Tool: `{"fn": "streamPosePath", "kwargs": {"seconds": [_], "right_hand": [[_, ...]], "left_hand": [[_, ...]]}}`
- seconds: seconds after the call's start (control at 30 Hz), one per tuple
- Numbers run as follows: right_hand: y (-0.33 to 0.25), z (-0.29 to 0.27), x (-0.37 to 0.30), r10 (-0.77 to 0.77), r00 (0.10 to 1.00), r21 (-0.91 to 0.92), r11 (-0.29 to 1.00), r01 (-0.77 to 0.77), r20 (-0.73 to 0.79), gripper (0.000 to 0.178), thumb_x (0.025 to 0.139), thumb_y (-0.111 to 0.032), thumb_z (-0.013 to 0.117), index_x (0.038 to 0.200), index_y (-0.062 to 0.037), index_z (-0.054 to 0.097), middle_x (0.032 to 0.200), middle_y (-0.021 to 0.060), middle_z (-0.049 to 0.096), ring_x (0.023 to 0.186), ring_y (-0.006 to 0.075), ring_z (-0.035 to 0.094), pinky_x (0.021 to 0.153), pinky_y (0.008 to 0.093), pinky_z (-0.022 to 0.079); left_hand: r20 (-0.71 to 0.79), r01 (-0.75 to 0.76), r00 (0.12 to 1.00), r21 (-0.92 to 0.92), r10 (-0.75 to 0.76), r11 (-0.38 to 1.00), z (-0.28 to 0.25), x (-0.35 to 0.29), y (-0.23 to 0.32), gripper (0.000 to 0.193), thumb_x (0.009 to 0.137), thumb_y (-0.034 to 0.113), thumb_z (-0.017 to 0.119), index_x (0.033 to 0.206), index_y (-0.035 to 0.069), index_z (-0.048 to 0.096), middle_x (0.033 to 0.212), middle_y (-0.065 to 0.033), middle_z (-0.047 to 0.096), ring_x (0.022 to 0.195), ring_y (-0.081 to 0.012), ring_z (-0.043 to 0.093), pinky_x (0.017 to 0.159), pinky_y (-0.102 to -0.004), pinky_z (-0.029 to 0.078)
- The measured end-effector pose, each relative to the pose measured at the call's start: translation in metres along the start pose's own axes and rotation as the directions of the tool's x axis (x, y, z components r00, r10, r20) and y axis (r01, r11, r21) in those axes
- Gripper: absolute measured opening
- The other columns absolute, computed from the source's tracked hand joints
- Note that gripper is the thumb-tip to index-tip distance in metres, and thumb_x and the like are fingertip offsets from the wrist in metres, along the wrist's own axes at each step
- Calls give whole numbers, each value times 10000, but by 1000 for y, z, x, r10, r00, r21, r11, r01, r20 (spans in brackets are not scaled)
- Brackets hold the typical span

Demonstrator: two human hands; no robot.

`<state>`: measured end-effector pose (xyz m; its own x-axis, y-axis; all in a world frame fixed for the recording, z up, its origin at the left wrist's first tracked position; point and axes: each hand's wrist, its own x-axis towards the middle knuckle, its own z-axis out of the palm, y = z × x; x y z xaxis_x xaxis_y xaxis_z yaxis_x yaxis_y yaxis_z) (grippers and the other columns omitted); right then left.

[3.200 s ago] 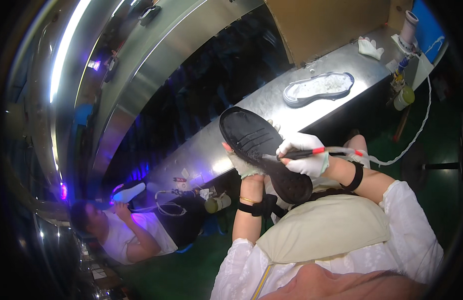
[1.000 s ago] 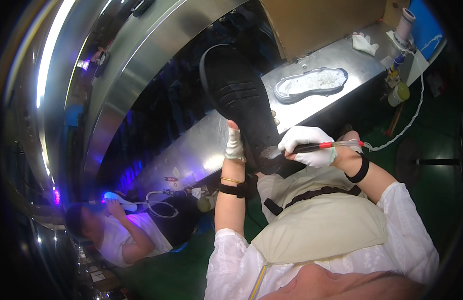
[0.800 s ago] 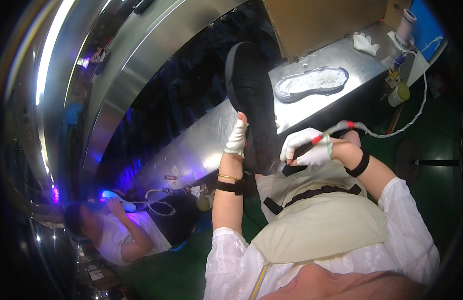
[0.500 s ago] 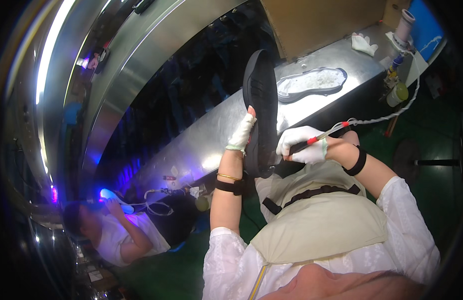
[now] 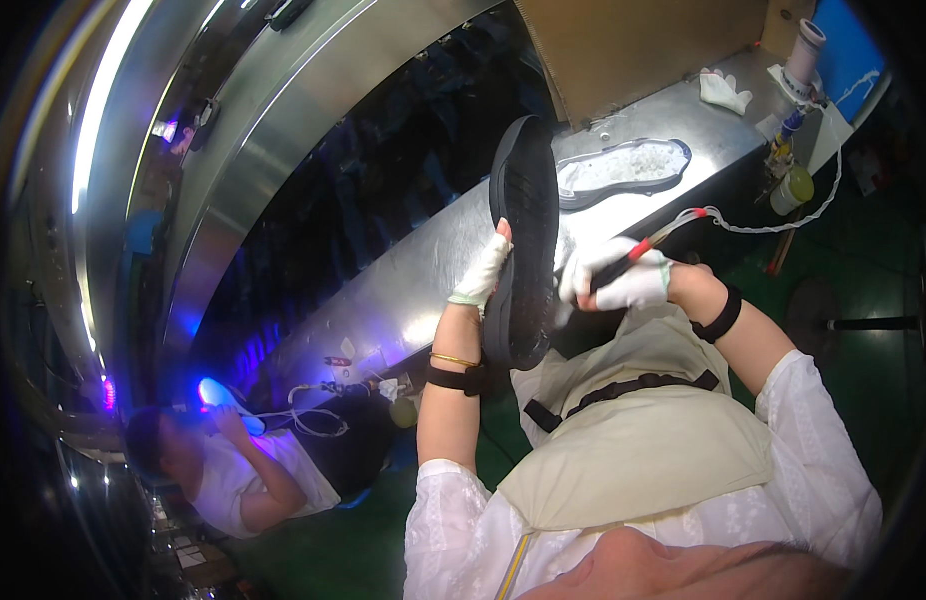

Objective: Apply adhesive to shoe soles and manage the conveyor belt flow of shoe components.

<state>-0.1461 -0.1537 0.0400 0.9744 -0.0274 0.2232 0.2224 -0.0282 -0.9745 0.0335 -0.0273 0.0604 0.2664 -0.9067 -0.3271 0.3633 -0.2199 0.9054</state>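
Note:
A black shoe sole [image 5: 533, 245] stands nearly upright, its hollow inner side turned to the right. My left hand [image 5: 484, 268], in a white glove with bare fingertips, grips it by its left edge; the thumb shows and the other fingers are behind the sole. Just right of the sole's lower part, my right hand [image 5: 628, 280], gloved alike, is closed around a black-and-red brush handle [image 5: 617, 267] fed by a pale tube. Motion blurs the fingers, and the brush tip cannot be made out. A second dark sole [image 5: 638, 188] with white, crumbly-looking stuff inside lies on the metal bench [image 5: 423, 265].
A white glove [image 5: 725, 92] and a pinkish cylinder [image 5: 807, 50] are at the bench's far right. The pale tube [image 5: 783, 229] loops past a yellow-green jar [image 5: 793, 188]. A cardboard box [image 5: 633, 50] stands behind. At lower left a co-worker [image 5: 243, 450] holds a glowing blue-lit sole.
My right hand has moved a little right with the brush, away from the sole. The sole in my left hand has dropped slightly.

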Motion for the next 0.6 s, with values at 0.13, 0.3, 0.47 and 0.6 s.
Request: {"fn": "streamPosePath", "kwargs": {"seconds": [0.13, 0.3, 0.47, 0.6], "right_hand": [[4, -8, 7, -156, 983, -115, 983, 145, -96, 117, 704, 40, 649, 758, -52, 601, 866, 59, 623, 842, 167, 591, 755, 288, 467], [-12, -21, 5, -75, 997, -3, 997, 75, 14, 137, 683, 77, 642, 735, -43, 598, 842, 63, 621, 822, 156, 591, 755, 284, 473], [-10, -25, 14, -65, 991, -100, 994, 53, -119, 130, 698, 66, 639, 736, -52, 597, 838, 48, 620, 845, 154, 596, 759, 284, 472], [-9, -32, 11, 15, 1000, -57, 998, -15, 11, 118, 697, 49, 605, 757, -51, 596, 828, 43, 618, 800, 151, 587, 752, 286, 472]], "left_hand": [[-26, -15, 1000, -1, 15, 1000, -3, -1, 1, 586, 929, 493, 434, 1299, 38, 461, 1228, -80, 552, 1070, -155, 561, 893, -279, 471], [-57, 21, 998, -36, -23, 999, -4, 2, -1, 583, 936, 483, 426, 1311, 36, 447, 1237, -77, 545, 1078, -153, 555, 903, -278, 463], [-7, -64, 998, -31, 63, 997, -15, 7, -2, 592, 935, 490, 419, 1310, 33, 444, 1252, -76, 533, 1093, -153, 547, 914, -276, 458], [29, -2, 1000, -117, 5, 993, -26, 4, -7, 594, 938, 490, 410, 1307, 26, 443, 1249, -77, 534, 1108, -158, 539, 923, -282, 453]]}}
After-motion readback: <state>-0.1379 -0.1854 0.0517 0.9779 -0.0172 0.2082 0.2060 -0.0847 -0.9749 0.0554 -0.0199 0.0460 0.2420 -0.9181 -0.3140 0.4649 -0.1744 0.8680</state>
